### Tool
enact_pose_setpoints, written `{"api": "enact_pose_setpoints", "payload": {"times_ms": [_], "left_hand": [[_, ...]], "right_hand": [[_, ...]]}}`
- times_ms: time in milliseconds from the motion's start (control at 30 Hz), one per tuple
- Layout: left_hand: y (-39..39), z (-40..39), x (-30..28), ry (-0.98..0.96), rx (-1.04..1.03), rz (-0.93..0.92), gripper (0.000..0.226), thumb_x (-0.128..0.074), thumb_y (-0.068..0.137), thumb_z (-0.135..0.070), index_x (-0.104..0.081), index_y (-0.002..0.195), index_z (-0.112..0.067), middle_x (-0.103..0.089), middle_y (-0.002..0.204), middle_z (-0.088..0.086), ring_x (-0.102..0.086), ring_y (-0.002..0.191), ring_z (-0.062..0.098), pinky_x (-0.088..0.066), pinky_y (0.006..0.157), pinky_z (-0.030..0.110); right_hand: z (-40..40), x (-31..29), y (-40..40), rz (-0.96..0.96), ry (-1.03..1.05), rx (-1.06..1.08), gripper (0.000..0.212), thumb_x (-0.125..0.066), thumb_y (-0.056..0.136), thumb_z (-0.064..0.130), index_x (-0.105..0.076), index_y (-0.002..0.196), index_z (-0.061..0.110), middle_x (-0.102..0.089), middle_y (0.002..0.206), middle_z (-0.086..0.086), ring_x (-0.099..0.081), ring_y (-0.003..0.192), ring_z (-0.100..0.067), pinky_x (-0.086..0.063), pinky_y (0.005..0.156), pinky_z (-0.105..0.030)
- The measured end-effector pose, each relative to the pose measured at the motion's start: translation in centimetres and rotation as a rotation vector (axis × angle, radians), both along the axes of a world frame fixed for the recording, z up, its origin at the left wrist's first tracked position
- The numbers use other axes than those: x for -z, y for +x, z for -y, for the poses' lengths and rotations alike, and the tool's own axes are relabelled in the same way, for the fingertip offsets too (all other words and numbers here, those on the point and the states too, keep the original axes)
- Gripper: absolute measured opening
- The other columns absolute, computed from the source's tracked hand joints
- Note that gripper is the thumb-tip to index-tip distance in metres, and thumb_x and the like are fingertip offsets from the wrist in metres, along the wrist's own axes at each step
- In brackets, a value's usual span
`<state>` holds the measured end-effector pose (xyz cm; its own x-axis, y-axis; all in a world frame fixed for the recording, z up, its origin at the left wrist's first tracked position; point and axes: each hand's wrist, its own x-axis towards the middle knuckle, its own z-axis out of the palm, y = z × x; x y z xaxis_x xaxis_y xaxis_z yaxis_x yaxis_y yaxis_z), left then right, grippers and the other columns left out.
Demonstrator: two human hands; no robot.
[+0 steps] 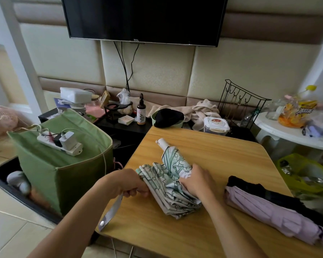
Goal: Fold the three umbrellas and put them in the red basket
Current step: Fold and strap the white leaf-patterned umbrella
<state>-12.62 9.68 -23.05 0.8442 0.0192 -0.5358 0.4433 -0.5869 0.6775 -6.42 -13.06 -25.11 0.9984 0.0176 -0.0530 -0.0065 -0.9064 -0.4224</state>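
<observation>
Umbrellas, three in all, are seen from the head camera on a wooden surface (222, 157), and the red basket named in the task is not in view. A green-and-white patterned umbrella (172, 180) is being worked at the middle of the surface, its white handle (162, 143) pointed away toward the wall and its canopy end fanned toward the near edge, so that its long axis is set roughly front to back with a slight lean to the right. The left hand (128, 183) is closed on a gathered edge of the fabric, with the closing strap (110, 214) and its snap left dangling over the surface's edge. The right hand (196, 180) is laid on the folds near the middle, fingers bent and pressing the cloth against the shaft.

A lilac umbrella (272, 209) is lying at the right, touching a black umbrella (278, 198) just behind it; both are laid on a diagonal, from the middle of the surface toward the near right corner.

The step in hand is judged to be the gathering of the pleats. It is likely done best if each panel is smoothed flat and wound one way around the shaft while the bundle is kept pinned, after which the strap can be drawn round and snapped.
</observation>
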Motion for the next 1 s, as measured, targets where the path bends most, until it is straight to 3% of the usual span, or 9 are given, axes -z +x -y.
{"api": "enact_pose_setpoints", "payload": {"times_ms": [133,233,300,333,467,533,700,833,1000], "left_hand": [[-0.1,-0.4,0.7,0.354,-0.076,0.105,0.015,-0.070,0.083,-0.021,-0.069,0.073,-0.010,-0.062,0.061,0.002,-0.058,0.053,0.017,-0.049,0.056,0.026],[-0.7,-1.1,-0.3,0.627,-0.368,0.667,0.021,-0.063,0.088,-0.018,-0.059,0.068,-0.012,-0.057,0.061,-0.006,-0.054,0.052,0.014,-0.046,0.052,0.025],[-1.2,-1.1,-1.9,0.525,-0.287,1.040,0.013,-0.063,0.092,-0.021,-0.062,0.079,-0.022,-0.061,0.076,-0.013,-0.057,0.065,0.005,-0.045,0.059,0.024],[-1.5,-0.8,-2.6,0.469,-0.167,1.109,0.005,-0.064,0.093,-0.026,-0.063,0.088,-0.027,-0.062,0.087,-0.016,-0.058,0.077,0.000,-0.045,0.067,0.021],[-1.8,1.6,-1.5,0.471,0.299,0.943,0.042,-0.056,0.094,-0.055,-0.061,0.130,-0.033,-0.056,0.128,-0.019,-0.049,0.119,0.000,-0.040,0.101,0.024],[-1.5,2.7,-0.4,0.466,0.435,0.825,0.053,-0.059,0.091,-0.063,-0.058,0.135,-0.033,-0.059,0.127,-0.014,-0.052,0.117,0.005,-0.045,0.099,0.028],[-0.4,2.7,-0.5,0.430,0.501,0.472,0.048,-0.077,0.077,-0.062,-0.067,0.110,-0.029,-0.069,0.099,-0.010,-0.062,0.088,0.011,-0.052,0.076,0.033],[0.3,2.8,-1.3,0.366,0.552,0.280,0.040,-0.083,0.076,-0.048,-0.066,0.106,-0.027,-0.069,0.106,-0.006,-0.066,0.095,0.018,-0.056,0.082,0.039],[0.4,3.7,-2.1,0.616,0.624,0.394,0.050,-0.080,0.079,-0.046,-0.063,0.119,-0.022,-0.065,0.118,0.001,-0.059,0.110,0.023,-0.045,0.083,0.035]], "right_hand": [[-0.2,-0.2,-0.2,0.075,-0.128,-0.114,0.059,-0.078,0.083,0.045,-0.050,0.129,0.021,-0.064,0.110,0.000,-0.061,0.086,-0.018,-0.054,0.069,-0.031],[0.4,-0.5,0.1,0.074,-0.147,-0.272,0.065,-0.077,0.082,0.051,-0.047,0.134,0.025,-0.064,0.114,0.003,-0.062,0.090,-0.016,-0.055,0.071,-0.030],[0.9,-0.9,0.2,-0.024,-0.106,-0.399,0.074,-0.076,0.078,0.058,-0.046,0.140,0.032,-0.062,0.125,0.004,-0.060,0.108,-0.020,-0.054,0.087,-0.038],[1.1,-1.3,0.1,-0.085,-0.065,-0.464,0.077,-0.076,0.074,0.061,-0.047,0.141,0.036,-0.062,0.129,0.006,-0.058,0.115,-0.020,-0.052,0.092,-0.040],[1.3,-2.5,-0.5,-0.260,0.006,-0.691,0.064,-0.081,0.078,0.050,-0.056,0.136,0.036,-0.065,0.129,0.013,-0.062,0.115,-0.012,-0.051,0.097,-0.036],[1.1,-3.0,-0.9,-0.262,-0.046,-0.760,0.064,-0.081,0.079,0.045,-0.055,0.137,0.035,-0.063,0.130,0.014,-0.061,0.115,-0.011,-0.052,0.097,-0.039],[0.9,-3.3,-1.4,-0.219,-0.020,-0.795,0.042,-0.081,0.073,0.034,-0.063,0.111,0.037,-0.070,0.103,0.014,-0.065,0.092,-0.008,-0.058,0.079,-0.038],[0.7,-3.3,-2.0,-0.137,-0.049,-0.808,0.044,-0.079,0.072,0.037,-0.063,0.112,0.037,-0.068,0.103,0.012,-0.062,0.094,-0.013,-0.056,0.082,-0.041],[0.8,-4.1,-2.0,-0.220,0.024,-0.779,0.046,-0.080,0.080,0.051,-0.061,0.120,0.037,-0.067,0.112,0.016,-0.062,0.100,-0.006,-0.055,0.087,-0.035]]}}
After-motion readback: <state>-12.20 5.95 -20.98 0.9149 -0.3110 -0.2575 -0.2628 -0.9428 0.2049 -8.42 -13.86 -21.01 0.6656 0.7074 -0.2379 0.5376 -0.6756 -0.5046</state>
